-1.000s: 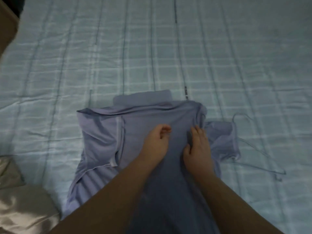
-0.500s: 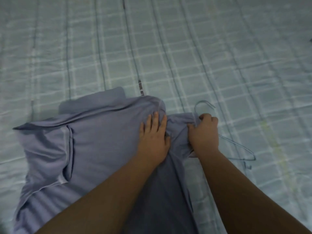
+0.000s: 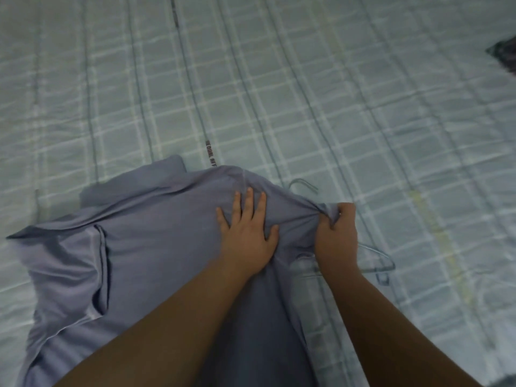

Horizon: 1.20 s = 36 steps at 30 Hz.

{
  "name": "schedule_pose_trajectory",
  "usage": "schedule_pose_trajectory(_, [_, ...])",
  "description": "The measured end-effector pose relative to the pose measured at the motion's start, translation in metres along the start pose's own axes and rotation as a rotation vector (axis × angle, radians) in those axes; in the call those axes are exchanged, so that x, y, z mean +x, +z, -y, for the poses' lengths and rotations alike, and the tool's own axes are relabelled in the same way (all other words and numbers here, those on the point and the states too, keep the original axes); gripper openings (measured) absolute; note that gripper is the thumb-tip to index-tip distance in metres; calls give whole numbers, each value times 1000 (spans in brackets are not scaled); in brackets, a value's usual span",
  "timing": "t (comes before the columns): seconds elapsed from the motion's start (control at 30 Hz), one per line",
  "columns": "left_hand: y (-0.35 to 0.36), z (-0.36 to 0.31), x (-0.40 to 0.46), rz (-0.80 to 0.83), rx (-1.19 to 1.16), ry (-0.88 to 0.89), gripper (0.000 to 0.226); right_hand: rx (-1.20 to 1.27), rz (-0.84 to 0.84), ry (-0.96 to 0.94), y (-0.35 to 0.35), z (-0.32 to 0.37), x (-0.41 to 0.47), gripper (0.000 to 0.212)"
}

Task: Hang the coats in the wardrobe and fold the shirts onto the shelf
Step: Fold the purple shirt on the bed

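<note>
On the bed (image 3: 307, 88), spread with a pale blue checked cover, we see a lavender-blue shirt (image 3: 156, 238) lying partly flattened, its collar end toward the far side and its body running down between the forearms to the lower edge of the view. Left hand (image 3: 247, 233): palm down on the cloth near the shirt's right shoulder, fingers straight and slightly fanned, pressing the fabric against the bed. Right hand (image 3: 337, 236): fingers curled, its grip pinching a gathered bunch of the shirt's right sleeve, with creases radiating from the pinch toward the left hand. A thin wire hanger (image 3: 377, 261) lies on the cover beside and partly under the right hand; its hook (image 3: 303, 184) shows just beyond the shirt's shoulder. A dark cloth (image 3: 504, 53) sits at the far right edge of the view; we cannot tell what it is.

Compared with half a second ago, we note that the left hand has kept its flat position on the shoulder, while the right hand has drawn the sleeve outward, away from the left hand, so that the fabric between them is now stretched rather than bunched. One second ago both hands lay close together on the middle of the shirt, and the sleeve lay loose at the side.
</note>
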State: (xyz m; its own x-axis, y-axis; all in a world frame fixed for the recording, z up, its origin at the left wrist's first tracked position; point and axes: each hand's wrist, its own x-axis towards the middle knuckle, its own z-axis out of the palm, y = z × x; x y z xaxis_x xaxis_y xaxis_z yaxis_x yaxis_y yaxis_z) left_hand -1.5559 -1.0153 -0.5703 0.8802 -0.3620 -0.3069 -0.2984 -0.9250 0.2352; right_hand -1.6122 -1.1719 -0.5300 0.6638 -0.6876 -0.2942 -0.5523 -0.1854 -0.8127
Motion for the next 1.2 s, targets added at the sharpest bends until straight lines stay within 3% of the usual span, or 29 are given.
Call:
schedule_pose_trajectory(0.07, [4, -3, 5, -5, 40, -9, 78, -60, 15, -25, -3, -10, 4, 18])
schedule_pose_trajectory(0.17, [9, -5, 7, 6, 97, -14, 77, -200, 88, -9, -7, -18, 13, 58])
schedule_pose_trajectory(0.2, [9, -6, 7, 20, 109, -9, 77, -198, 98, 10, -7, -20, 14, 61])
schedule_pose_trajectory(0.37, [-5, 0, 10, 72, -32, -4, 69, -39, 32, 8, -7, -10, 3, 25])
schedule_pose_trajectory(0.53, [-30, 31, -5, -52, -185, 4, 74, -20, 37, -198, 20, 39, -39, 22])
schedule_pose_trajectory(0.77, [-61, 114, -47, -82, -247, -137, 77, -170, 361, -423, 109, 54, -121, 41])
schedule_pose_trajectory(0.9, [-60, 160, -74, -111, -306, -201, 81, -284, 516, -372, 136, 38, -135, 23])
schedule_pose_trajectory(1.07, [-52, 193, -100, -137, -308, -188, 76, -279, 259, -459, 136, 33, -133, 42])
schedule_pose_trajectory(1.2, [-48, 213, -109, -199, -189, -135, 68, -569, 190, -562, 142, 26, -115, 57])
